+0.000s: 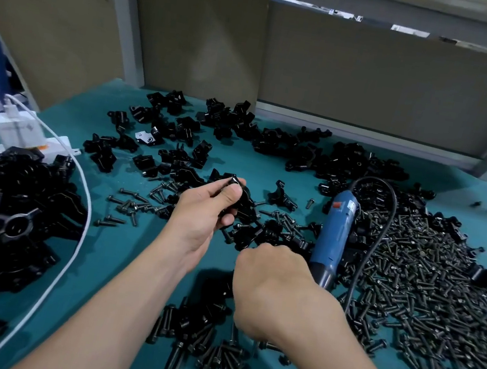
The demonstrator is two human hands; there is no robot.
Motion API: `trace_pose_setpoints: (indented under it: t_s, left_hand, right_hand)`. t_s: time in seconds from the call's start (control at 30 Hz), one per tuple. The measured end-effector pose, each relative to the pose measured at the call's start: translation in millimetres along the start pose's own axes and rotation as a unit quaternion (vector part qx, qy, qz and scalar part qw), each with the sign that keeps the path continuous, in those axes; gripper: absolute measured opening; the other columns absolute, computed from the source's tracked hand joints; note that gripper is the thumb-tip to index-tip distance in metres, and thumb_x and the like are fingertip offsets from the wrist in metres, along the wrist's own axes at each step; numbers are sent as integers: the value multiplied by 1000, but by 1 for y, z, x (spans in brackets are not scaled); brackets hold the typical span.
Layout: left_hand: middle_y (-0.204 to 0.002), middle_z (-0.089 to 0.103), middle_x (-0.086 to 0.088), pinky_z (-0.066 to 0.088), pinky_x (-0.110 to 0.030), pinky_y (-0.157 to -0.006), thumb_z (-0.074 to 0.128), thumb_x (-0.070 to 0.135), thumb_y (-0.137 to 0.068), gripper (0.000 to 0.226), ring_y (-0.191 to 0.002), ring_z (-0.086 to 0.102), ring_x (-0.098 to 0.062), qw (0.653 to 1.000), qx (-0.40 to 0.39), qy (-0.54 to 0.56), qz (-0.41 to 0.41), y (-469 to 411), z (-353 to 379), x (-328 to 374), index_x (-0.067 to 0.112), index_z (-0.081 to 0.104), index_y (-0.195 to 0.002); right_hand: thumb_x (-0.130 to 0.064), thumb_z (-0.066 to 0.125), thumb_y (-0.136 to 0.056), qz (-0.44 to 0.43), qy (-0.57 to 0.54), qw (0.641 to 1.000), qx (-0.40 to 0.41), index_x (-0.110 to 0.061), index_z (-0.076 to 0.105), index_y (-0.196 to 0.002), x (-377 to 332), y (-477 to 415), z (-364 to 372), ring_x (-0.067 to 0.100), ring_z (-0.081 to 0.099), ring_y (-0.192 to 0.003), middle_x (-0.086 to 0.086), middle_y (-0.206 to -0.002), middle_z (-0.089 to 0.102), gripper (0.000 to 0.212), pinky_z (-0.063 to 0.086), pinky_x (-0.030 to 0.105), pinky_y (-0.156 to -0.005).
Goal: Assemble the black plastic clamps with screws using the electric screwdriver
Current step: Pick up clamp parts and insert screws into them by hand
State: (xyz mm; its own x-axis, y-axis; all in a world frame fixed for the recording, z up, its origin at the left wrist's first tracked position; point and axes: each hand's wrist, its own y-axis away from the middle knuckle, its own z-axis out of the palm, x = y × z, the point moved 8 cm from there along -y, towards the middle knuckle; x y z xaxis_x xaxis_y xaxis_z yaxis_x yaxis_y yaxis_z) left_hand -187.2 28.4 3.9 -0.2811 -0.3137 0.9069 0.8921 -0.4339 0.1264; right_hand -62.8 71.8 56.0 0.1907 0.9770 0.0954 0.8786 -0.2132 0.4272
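Left hand (209, 211) fingers grip a black plastic clamp (241, 198) above the table (115, 259). Right hand (271, 281) curls among loose screws (133, 206), its grasp hidden. Likely next: seat a screw, then lift the electric screwdriver (337, 231) lying alongside.

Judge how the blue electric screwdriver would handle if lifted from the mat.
The blue electric screwdriver has a round barrel, so it may roll if nudged, though screws heaped against it would likely check that. Its black cord loops loosely behind, so it should trail and drag screws.
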Motion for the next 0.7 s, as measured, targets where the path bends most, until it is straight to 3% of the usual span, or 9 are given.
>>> trace_pose_setpoints:
  t_s: [0.1, 0.17, 0.23, 0.3, 0.37, 0.43, 0.47, 0.57, 0.7]
  left_hand:
    - [-99, 73, -3, 46, -16, -55, 72, 16, -96, 14, -66, 55, -10, 1000, -2, -2, 2, 1, 0, 1, 14, 82, -105]
    - [-101, 72, -5, 46, -16, -54, 71, 14, -96, 19, -67, 54, -10, 1000, -10, -5, 5, 2, 2, 1, 10, 79, -113]
    - [-101, 73, -6, 45, -17, -54, 69, 13, -97, 22, -70, 54, -13, 999, -22, -28, 14, 3, 5, 2, 8, 76, -117]
    - [-96, 75, -6, 44, -18, -55, 67, 10, -99, 21, -71, 51, -20, 995, -47, -76, 40, 6, 12, 5, 8, 77, -117]
    - [-87, 75, -2, 42, -20, -54, 67, 5, -98, 21, -63, 47, -18, 988, -76, -118, 67, 10, 21, 6, 16, 79, -112]
    - [-83, 75, 1, 44, -21, -53, 70, 3, -95, 30, -56, 47, -14, 981, -84, -148, 89, 13, 25, 8, 30, 81, -102]
    - [-82, 76, 2, 46, -20, -53, 71, 2, -94, 34, -55, 49, -13, 980, -85, -151, 99, 14, 25, 9, 35, 81, -97]
    - [-88, 80, 2, 51, -21, -57, 75, 4, -92, 37, -60, 56, -12, 977, -89, -147, 123, 16, 25, 12, 40, 82, -94]
    - [-93, 80, 4, 54, -22, -60, 79, 8, -88, 37, -69, 64, -10, 971, -89, -159, 156, 19, 28, 20, 44, 82, -94]
  right_hand:
    - [-30, 78, -85, -16, -32, 999, -10, -15, 47, -74, 7, -3, 0, 18, 49, -63, 1, -78, 53, 37, 44, 33, -59]
    - [-36, 81, -81, -30, -127, 991, -11, -19, 61, -75, 20, -2, -9, 15, 61, -68, -3, -77, 64, 27, 54, 31, -63]
    - [-30, 80, -78, -51, -259, 963, 56, -23, 68, -73, 40, -1, -30, 5, 62, -60, -9, -67, 68, 15, 51, 24, -57]
    - [-17, 76, -75, -65, -401, 893, 192, -21, 69, -73, 65, 0, -55, 4, 55, -47, -7, -58, 68, 9, 46, 23, -52]
    - [-3, 72, -76, -49, -552, 774, 306, -16, 68, -73, 91, 2, -61, 12, 58, -48, 5, -58, 68, 14, 46, 26, -52]
    - [9, 69, -79, -36, -655, 682, 323, -12, 65, -76, 103, -5, -52, 18, 66, -54, 15, -64, 70, 21, 47, 23, -51]
    - [12, 69, -80, -36, -680, 665, 308, -10, 64, -78, 103, -10, -47, 21, 69, -58, 17, -68, 73, 23, 48, 22, -51]
    - [14, 73, -81, -50, -704, 662, 254, -6, 64, -81, 100, -21, -38, 24, 72, -63, 22, -75, 75, 22, 52, 24, -53]
    - [13, 75, -81, -57, -675, 694, 242, -4, 66, -80, 98, -27, -33, 25, 66, -58, 17, -64, 67, 20, 52, 30, -58]
